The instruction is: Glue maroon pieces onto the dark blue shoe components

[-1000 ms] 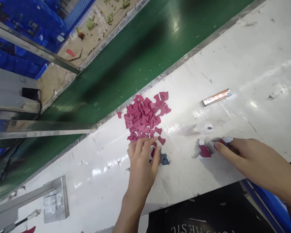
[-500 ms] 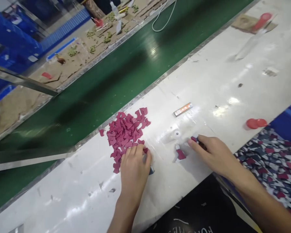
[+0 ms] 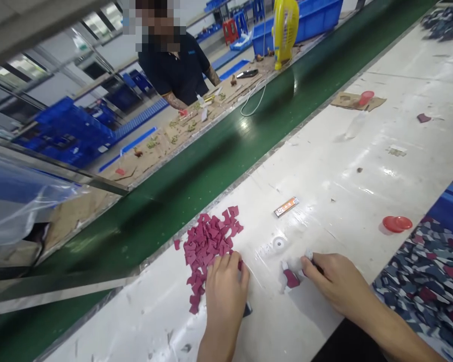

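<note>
My left hand (image 3: 225, 289) rests at the near right edge of a pile of small maroon cut pieces (image 3: 207, 239). Its fingers are bent down, and a bit of maroon shows between thumb and forefinger. A dark flat object (image 3: 247, 308) juts out beside that wrist, mostly hidden. My right hand (image 3: 334, 274) pinches a small piece (image 3: 308, 254) of which only a pale grey end shows; the fingers hide the rest. Just left of this hand, a maroon and pale grey piece (image 3: 291, 278) lies on the white table (image 3: 272, 322).
Farther up the table are a white round disc (image 3: 279, 244), an orange-labelled narrow box (image 3: 286, 206) and red round lids (image 3: 397, 224). Many multicoloured pieces (image 3: 423, 281) fill the lower right. Beyond the green belt (image 3: 245, 136), a person (image 3: 177, 65) is at another bench near a yellow fan (image 3: 286, 32).
The view has tilted up, bringing the person and yellow fan into sight. My right hand's piece now shows pale grey where maroon showed before. My left hand stays at the pile.
</note>
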### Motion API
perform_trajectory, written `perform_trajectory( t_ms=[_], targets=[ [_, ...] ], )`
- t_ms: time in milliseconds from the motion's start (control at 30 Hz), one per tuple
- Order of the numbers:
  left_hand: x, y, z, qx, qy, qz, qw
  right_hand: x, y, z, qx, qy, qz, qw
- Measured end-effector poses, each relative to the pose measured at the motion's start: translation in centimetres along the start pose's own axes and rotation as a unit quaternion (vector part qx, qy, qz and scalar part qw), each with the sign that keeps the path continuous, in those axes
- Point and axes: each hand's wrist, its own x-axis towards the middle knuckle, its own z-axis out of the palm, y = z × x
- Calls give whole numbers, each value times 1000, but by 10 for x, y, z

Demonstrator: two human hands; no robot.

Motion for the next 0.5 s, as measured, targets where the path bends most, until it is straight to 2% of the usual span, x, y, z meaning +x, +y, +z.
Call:
perform_trajectory(
  t_ms=[167, 300, 500],
  targets=[
    [-5, 3, 5, -9, 48, 6, 999, 5, 4, 9, -55, -32, -28, 998],
    [-7, -3, 18, -34, 79, -2, 996, 8, 5, 16, -78, -14, -33, 996],
    [-3, -15, 38, 37, 115, 14, 993, 12, 9, 25, -81, -16, -56, 995]
  ],
)
